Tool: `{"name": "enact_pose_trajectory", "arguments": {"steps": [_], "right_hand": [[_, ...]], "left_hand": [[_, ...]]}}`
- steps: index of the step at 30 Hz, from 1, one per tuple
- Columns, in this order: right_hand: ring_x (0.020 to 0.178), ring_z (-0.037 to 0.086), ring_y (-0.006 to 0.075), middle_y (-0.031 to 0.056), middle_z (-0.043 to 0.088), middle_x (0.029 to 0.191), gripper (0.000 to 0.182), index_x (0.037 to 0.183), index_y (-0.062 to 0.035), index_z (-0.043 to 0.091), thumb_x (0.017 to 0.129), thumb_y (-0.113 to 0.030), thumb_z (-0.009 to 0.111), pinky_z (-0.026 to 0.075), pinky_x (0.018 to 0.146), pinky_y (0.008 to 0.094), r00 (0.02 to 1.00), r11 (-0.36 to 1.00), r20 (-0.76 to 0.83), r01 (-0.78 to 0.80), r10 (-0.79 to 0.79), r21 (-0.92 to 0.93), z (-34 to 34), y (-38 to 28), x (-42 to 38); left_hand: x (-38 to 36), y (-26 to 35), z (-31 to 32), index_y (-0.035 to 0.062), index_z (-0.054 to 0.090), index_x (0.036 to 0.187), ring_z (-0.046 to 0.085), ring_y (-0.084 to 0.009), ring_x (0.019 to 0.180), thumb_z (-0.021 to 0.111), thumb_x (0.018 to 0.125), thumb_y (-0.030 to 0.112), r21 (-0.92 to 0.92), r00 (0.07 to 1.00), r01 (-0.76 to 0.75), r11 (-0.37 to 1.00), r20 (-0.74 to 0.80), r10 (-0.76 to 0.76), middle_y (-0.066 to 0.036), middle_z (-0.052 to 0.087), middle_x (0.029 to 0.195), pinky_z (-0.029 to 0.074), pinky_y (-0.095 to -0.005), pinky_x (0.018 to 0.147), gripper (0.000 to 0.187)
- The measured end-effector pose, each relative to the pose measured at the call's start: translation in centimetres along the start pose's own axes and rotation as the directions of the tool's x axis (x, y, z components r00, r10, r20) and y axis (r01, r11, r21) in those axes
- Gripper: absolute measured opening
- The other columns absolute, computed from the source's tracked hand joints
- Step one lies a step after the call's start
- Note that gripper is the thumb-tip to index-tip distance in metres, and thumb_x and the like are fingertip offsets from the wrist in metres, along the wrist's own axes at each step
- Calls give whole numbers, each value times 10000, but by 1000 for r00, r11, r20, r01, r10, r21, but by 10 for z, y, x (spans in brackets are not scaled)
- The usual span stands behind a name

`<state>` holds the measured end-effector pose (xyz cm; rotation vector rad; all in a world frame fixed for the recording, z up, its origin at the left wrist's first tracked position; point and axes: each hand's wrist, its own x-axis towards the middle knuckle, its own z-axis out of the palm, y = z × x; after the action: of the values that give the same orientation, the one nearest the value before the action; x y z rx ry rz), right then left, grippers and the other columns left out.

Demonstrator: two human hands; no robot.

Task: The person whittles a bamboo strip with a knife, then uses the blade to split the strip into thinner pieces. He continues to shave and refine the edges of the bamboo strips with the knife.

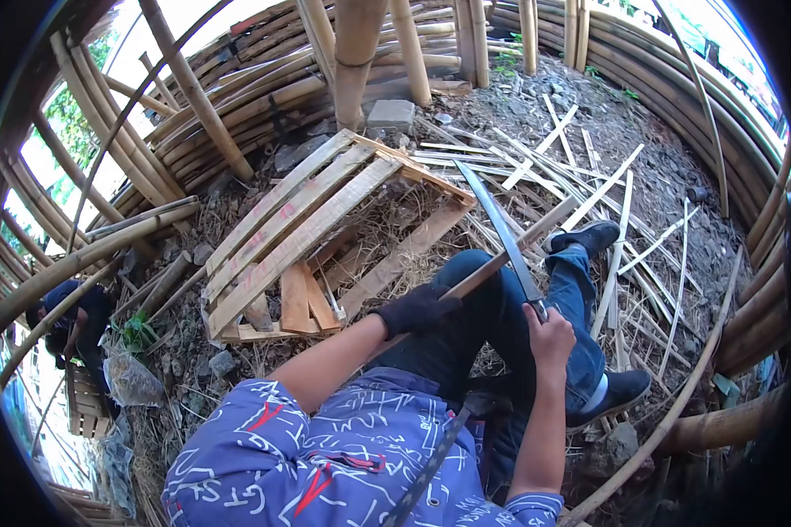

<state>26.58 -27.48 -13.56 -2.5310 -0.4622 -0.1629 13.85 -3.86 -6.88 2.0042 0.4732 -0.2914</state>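
My left hand [416,311], in a dark glove, is closed round a long wooden strip [492,263] that slants across my lap. My bare right hand [550,334] grips the handle of a long, slightly curved blade [501,220]. The blade points up and to the left, and in the view it crosses the strip over my bent knee. Whether the blade touches the strip, I cannot tell.
A slatted wooden crate [303,224] lies tilted at the left of my legs. Thin split strips [580,176] are scattered beyond my feet. A bamboo pole [677,408] curves at the right. Another person [79,316] bends over at the far left. Stacked bamboo [228,110] surrounds the ground.
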Motion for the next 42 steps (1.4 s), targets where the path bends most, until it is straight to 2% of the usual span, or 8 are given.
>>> {"name": "enact_pose_trajectory", "arguments": {"steps": [3,5,9,13,15,27,30,42], "right_hand": [[700,649,429,206,647,675,622,709,-33,610,832,-642,581,510,628,511,1000,1000,-6,12,-12,-25,-2,-3,-2],[693,646,431,206,642,666,627,699,-33,602,832,-645,578,506,622,512,1000,1000,1,13,-13,-25,-2,-4,-1],[679,638,435,204,633,649,625,680,-34,580,828,-642,587,499,610,515,1000,1000,13,8,-8,-20,-2,-2,-6],[675,636,436,204,631,646,620,683,-40,577,827,-643,587,495,605,519,1000,999,-5,20,-20,-37,1,-2,-7],[674,635,436,204,631,644,619,684,-42,576,827,-645,586,494,604,520,1000,999,-5,18,-18,-42,2,-2,-7],[728,616,460,225,620,669,590,701,-34,604,838,-608,604,480,609,519,999,975,33,-28,22,222,-3,-24,-14],[716,634,433,214,635,679,599,719,-40,628,832,-628,595,490,609,509,998,996,46,37,-41,84,-7,-20,0],[692,681,370,186,658,661,680,728,-47,661,778,-719,572,536,622,464,994,995,84,76,-71,-58,-7,11,25]], "left_hand": [[3,-16,2,34,622,1078,657,-230,770,586,894,382,104,998,-51,993,-22,54,-166,665,853,508,-366,726,395],[8,-36,5,85,608,1145,583,-163,557,577,910,360,128,957,-281,951,-32,287,-85,632,766,485,-335,530,363],[-18,-20,-7,90,571,1231,627,-217,665,540,925,349,30,988,35,999,148,-39,-109,641,793,508,-359,632,402],[-35,-25,-8,11,599,1118,670,-332,734,535,899,383,156,982,185,970,13,-189,-235,667,853,517,-432,671,436],[-28,-51,-9,7,610,1114,667,-388,813,519,910,410,289,999,-28,957,-31,38,-268,666,888,506,-460,735,461],[7,-86,26,-19,633,1025,637,-442,875,489,924,333,466,927,-188,865,-206,312,-286,649,909,480,-492,785,393],[-5,-54,26,-24,641,997,632,-449,886,493,921,310,278,937,-124,953,-283,204,-291,645,908,484,-499,775,373],[9,-44,22,2,643,971,619,-466,881,493,937,324,479,943,-182,858,-161,290,-287,640,882,480,-528,732,356]]}}
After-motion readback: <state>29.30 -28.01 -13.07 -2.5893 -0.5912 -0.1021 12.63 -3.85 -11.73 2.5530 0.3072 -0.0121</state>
